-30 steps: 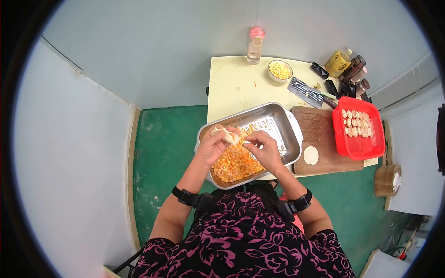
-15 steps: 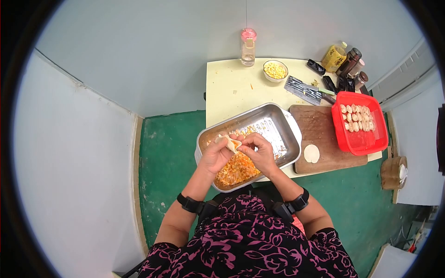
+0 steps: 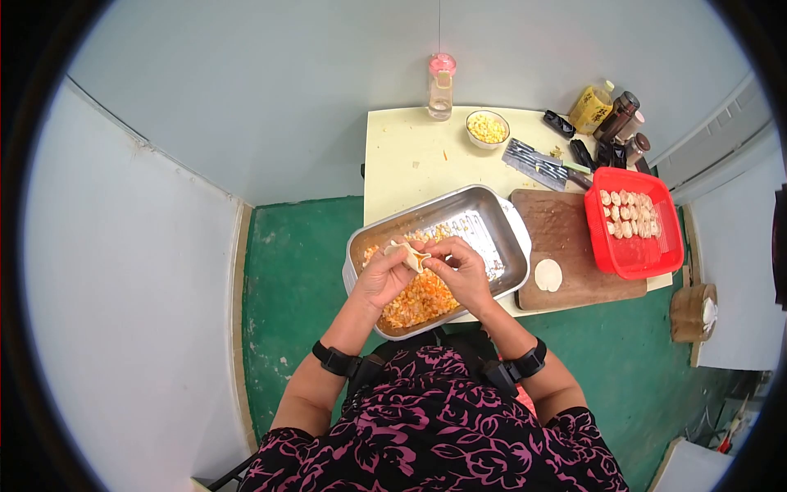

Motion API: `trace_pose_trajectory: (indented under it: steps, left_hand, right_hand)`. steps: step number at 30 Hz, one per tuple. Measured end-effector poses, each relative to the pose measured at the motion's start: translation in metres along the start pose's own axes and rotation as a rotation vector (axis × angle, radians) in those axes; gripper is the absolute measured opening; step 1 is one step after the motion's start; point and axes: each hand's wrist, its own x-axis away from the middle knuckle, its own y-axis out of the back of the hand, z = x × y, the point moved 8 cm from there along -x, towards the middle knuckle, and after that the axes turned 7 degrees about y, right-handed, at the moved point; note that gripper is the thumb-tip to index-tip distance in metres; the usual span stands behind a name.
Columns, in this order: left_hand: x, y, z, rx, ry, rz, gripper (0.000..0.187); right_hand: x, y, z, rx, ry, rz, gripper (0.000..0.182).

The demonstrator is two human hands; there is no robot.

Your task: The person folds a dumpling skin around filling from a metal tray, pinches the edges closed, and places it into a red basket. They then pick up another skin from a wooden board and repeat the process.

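Observation:
Between my two hands is a dumpling, its pale wrapper folded partly round orange filling. My left hand cradles it from the left, fingers curled around the dough. The fingertips of my right hand pinch the wrapper's right edge. Both hands are over a metal tray of chopped orange and yellow filling. A single round wrapper lies on the wooden cutting board, right of the tray.
A red basket with rows of dumplings overlaps the board's right side. Behind lie a cleaver, a bowl of corn and a water bottle. An oil bottle and dark jars stand at the back right.
The dumpling stays in both hands, with small finger movements at its right edge. The whole view has shifted slightly; nothing else has visibly moved.

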Motion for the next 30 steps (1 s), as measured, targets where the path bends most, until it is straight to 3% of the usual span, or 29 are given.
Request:
trace_pose_trajectory:
  steps: [6,17,30]
  left_hand:
    - [0.001,-0.002,0.000,0.030,0.013,-0.002,0.011]
    - [0.002,0.010,0.003,-0.098,0.103,-0.121,0.026]
    - [0.004,0.007,0.000,-0.244,0.140,-0.152,0.022]
  right_hand:
    - [0.000,-0.001,0.002,0.039,0.077,0.022,0.007]
    - [0.000,-0.002,-0.003,0.003,-0.004,0.002,0.004]
    - [-0.005,-0.007,0.014,0.107,0.157,0.229,0.008]
